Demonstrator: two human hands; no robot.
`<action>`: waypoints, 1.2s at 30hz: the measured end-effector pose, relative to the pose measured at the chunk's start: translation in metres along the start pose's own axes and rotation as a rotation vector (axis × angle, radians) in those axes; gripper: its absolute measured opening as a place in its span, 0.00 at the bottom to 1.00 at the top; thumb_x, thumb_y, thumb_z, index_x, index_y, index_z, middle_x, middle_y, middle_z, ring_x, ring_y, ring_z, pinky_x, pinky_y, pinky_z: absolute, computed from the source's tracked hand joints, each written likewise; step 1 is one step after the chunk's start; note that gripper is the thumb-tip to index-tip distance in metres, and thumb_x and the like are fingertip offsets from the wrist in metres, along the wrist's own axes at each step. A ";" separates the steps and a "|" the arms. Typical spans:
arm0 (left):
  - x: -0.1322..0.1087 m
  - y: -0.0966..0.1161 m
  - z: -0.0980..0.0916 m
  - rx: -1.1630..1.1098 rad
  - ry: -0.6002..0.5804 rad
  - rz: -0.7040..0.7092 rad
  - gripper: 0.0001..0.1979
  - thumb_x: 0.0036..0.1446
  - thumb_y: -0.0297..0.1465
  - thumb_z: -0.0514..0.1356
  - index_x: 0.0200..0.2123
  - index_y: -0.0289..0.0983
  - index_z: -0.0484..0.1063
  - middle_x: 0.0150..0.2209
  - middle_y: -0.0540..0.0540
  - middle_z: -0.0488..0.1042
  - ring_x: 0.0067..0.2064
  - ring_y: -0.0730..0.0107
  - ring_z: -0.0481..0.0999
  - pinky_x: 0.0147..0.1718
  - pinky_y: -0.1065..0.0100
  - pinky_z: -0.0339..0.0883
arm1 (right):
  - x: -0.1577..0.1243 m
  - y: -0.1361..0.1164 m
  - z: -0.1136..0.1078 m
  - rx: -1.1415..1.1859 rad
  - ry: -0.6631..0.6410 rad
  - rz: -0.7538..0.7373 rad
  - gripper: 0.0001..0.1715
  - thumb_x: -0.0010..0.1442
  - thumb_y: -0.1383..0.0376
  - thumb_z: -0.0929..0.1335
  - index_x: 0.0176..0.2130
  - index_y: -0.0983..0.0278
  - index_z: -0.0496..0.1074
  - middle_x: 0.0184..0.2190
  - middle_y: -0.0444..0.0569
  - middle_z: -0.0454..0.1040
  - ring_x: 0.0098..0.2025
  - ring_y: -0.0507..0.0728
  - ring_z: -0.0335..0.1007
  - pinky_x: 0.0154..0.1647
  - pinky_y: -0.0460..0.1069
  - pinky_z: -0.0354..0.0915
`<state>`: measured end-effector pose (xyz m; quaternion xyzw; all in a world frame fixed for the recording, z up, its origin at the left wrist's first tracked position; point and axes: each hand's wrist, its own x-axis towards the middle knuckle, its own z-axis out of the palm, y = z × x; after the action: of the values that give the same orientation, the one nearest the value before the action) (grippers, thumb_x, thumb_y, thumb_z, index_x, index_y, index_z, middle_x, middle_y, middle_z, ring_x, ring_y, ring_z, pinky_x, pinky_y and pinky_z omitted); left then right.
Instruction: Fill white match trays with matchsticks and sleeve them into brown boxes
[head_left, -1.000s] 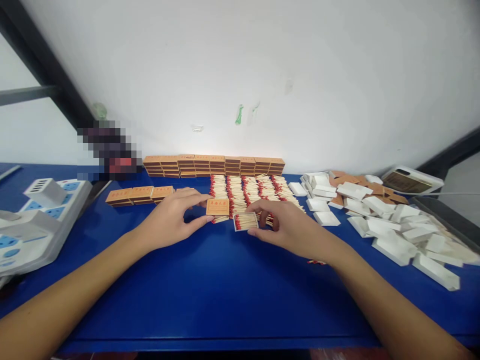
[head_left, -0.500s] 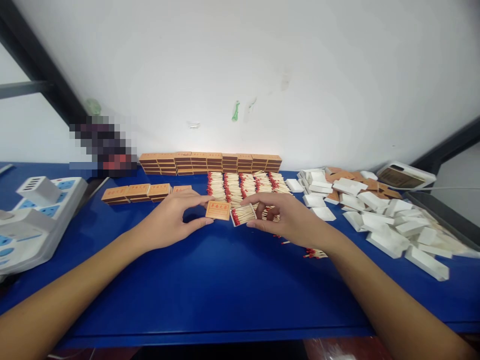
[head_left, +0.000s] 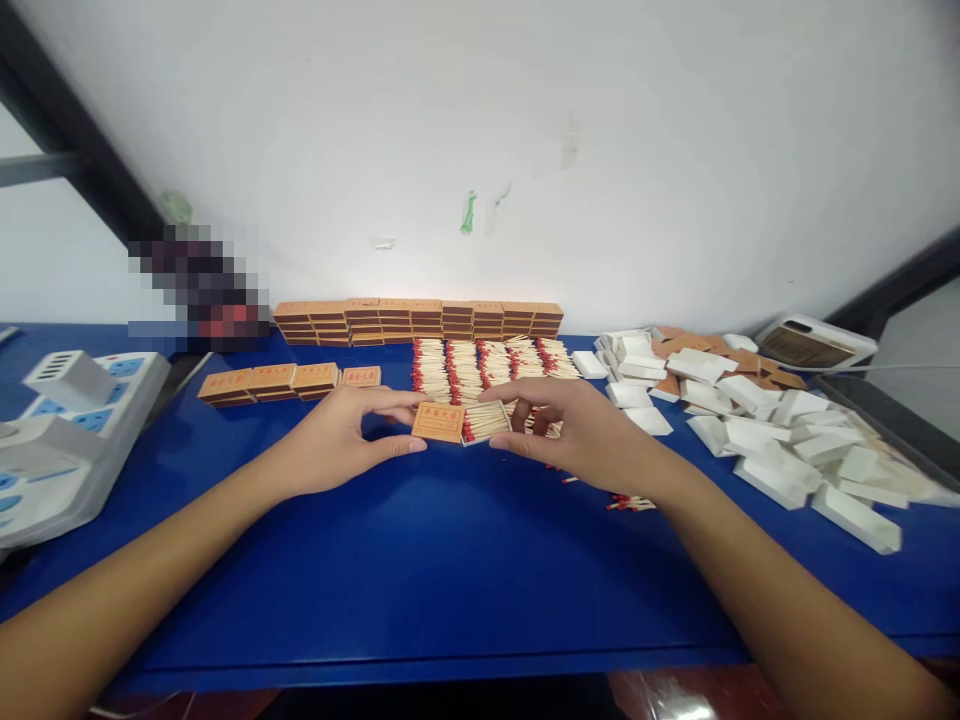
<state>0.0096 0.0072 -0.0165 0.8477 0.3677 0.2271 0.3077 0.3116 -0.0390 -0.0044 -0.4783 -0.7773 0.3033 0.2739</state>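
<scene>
Between thumb and fingers, my left hand [head_left: 352,438] grips an orange matchbox sleeve [head_left: 438,422] with red print on its top. My right hand [head_left: 574,428] pinches the far end of a white matchbox tray [head_left: 508,433] filled with matches [head_left: 484,421], their red heads toward the sleeve. The tray's left end meets the sleeve's right opening, and most of the tray is still outside it. Just behind both hands lie several rows of loose matches [head_left: 466,370] with red heads. A few matches [head_left: 628,502] lie near my right wrist.
Stacked matchboxes [head_left: 405,318] line the wall, and a shorter row [head_left: 270,380] stands at left. White trays [head_left: 780,470] and flat orange sleeves [head_left: 769,372] are heaped at right, near a phone [head_left: 816,343]. A white power strip [head_left: 112,430] occupies the left side.
The tray has moved left against the sleeve and its end now meets the opening; a gap lay between them before. The view has shifted slightly.
</scene>
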 end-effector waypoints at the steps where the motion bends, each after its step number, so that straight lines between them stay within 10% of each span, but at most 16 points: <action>1: 0.000 0.000 0.000 -0.007 0.000 0.001 0.25 0.62 0.43 0.69 0.60 0.45 0.78 0.45 0.50 0.86 0.46 0.61 0.84 0.51 0.61 0.77 | 0.000 0.000 0.001 0.000 0.013 -0.003 0.23 0.65 0.51 0.74 0.57 0.53 0.79 0.32 0.43 0.77 0.31 0.54 0.70 0.35 0.52 0.69; 36: 0.003 0.003 0.006 -0.537 0.067 -0.130 0.27 0.58 0.43 0.73 0.57 0.36 0.77 0.37 0.43 0.87 0.42 0.61 0.87 0.47 0.66 0.77 | 0.001 -0.009 0.028 0.336 0.224 0.027 0.28 0.61 0.52 0.77 0.56 0.60 0.77 0.32 0.44 0.75 0.34 0.55 0.74 0.38 0.53 0.75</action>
<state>0.0164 0.0055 -0.0177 0.7023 0.3578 0.3243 0.5231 0.2859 -0.0473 -0.0161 -0.4672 -0.6737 0.3774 0.4306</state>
